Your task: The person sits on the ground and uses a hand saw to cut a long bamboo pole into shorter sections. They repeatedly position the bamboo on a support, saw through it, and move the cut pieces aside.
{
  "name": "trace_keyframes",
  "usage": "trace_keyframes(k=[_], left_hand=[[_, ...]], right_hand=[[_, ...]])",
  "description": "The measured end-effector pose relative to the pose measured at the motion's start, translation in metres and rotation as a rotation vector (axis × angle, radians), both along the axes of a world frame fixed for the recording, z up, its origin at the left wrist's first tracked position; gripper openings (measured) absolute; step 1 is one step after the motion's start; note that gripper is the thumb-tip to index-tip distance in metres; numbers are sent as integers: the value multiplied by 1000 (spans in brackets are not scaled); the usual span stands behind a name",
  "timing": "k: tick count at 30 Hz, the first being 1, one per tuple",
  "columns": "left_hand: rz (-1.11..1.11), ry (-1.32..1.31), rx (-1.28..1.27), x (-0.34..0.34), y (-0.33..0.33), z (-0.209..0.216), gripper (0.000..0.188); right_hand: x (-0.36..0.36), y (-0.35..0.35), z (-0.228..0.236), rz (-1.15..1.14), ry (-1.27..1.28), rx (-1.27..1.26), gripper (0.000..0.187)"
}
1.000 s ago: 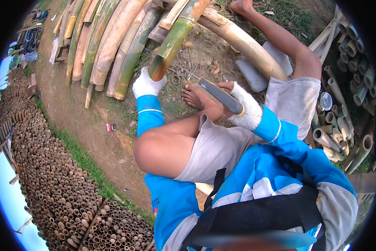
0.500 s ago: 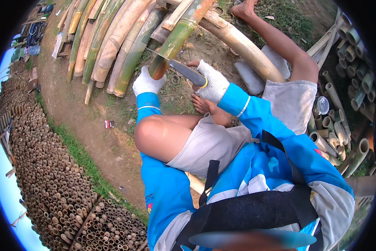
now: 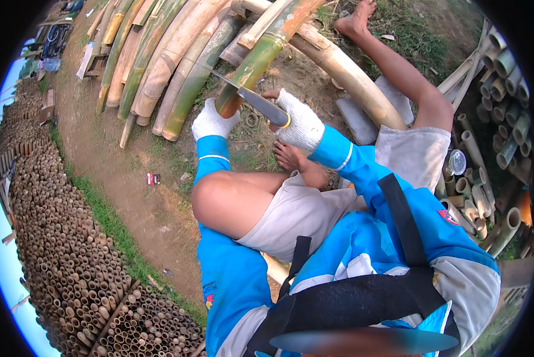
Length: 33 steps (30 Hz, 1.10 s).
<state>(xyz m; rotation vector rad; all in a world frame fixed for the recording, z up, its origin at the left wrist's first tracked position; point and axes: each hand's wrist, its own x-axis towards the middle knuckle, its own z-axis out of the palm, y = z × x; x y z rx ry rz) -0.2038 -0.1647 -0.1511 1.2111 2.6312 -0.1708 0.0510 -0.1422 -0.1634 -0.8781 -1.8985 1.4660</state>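
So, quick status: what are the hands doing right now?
Left hand steadies green bamboo pole at its cut end. Right hand grips knife, blade against pole. Nothing in the way.

Bare dirt ground (image 3: 130, 196) patched with grass, being covered by long bamboo culms (image 3: 160, 65), stacked cut bamboo tubes (image 3: 65, 262), flat grey stones (image 3: 362, 116) being rested on it

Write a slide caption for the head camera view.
Gloved left hand steadies a green bamboo pole while the right hand sets a long knife against its cut end.
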Motion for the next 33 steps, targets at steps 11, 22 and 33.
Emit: trace_keyframes(k=[11, 22, 33], left_hand=[[-18, -67, -12, -8, 5, -5, 69], [-92, -2, 38, -8, -7, 2, 74], [-27, -43, 10, -16, 2, -8, 65]], right_hand=[[214, -136, 75, -27, -140, -229, 64], [-19, 9, -22, -5, 36, 15, 61], [160, -107, 65, -54, -33, -51, 66]])
